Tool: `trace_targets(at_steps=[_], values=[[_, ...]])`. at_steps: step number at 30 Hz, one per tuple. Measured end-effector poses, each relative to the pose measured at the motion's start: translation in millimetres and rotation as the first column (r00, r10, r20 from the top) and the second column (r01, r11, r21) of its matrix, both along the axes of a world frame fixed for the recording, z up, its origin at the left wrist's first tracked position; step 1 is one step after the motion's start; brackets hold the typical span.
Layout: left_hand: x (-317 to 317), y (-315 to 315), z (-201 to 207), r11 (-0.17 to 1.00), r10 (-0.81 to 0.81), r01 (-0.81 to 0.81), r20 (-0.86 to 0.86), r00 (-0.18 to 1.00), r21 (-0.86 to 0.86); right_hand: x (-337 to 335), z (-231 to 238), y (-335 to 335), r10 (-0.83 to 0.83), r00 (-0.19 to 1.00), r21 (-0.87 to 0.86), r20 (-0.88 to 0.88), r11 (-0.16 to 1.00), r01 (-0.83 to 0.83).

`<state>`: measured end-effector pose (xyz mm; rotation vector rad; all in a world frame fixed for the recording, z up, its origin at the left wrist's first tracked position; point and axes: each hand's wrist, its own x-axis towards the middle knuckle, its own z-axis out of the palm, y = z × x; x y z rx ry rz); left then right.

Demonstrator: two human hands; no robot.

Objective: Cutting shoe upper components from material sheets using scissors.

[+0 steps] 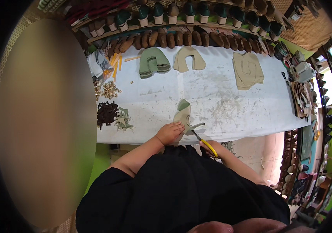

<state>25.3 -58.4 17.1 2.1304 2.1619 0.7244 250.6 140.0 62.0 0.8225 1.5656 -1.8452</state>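
Observation:
My left hand (170, 133) is closed on the edge of a curved piece of leather-like sheet (182, 115), beige on the upturned face and green at its folded far tip. The piece lies near the front edge of the table. My right hand (211, 148) grips yellow-handled scissors (209, 146), whose blades meet the right edge of the piece. A thin green strip (199, 125) curls away beside the blades. Farther back lie a stack of green U-shaped pieces (154, 64), beige U-shaped pieces (189, 60) and a beige sheet with drawn outlines (248, 72).
On the white-covered table (204, 89), small gold-coloured fittings (110, 89), a dark brown pile (107, 113) and green scraps (124, 120) sit at the left. Brown shoe lasts (179, 38) line the back edge below a shelf of green-topped ones. Tools and papers (302, 95) crowd the right end.

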Motion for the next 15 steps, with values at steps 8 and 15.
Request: trace_targets(at_steps=[8, 15], values=[[7.1, 1.8, 7.5, 0.999, 0.024, -0.02, 0.113, 0.993, -0.04, -2.3, -19.2, -4.4, 0.032, 0.999, 0.077, -0.018, 0.997, -0.031], [11.4, -0.1, 3.4, 0.999, 0.033, -0.03, 0.086, 0.996, -0.035, -7.5, -3.4, -3.2, 0.153, 0.987, 0.263, -0.039, 0.955, -0.137]])
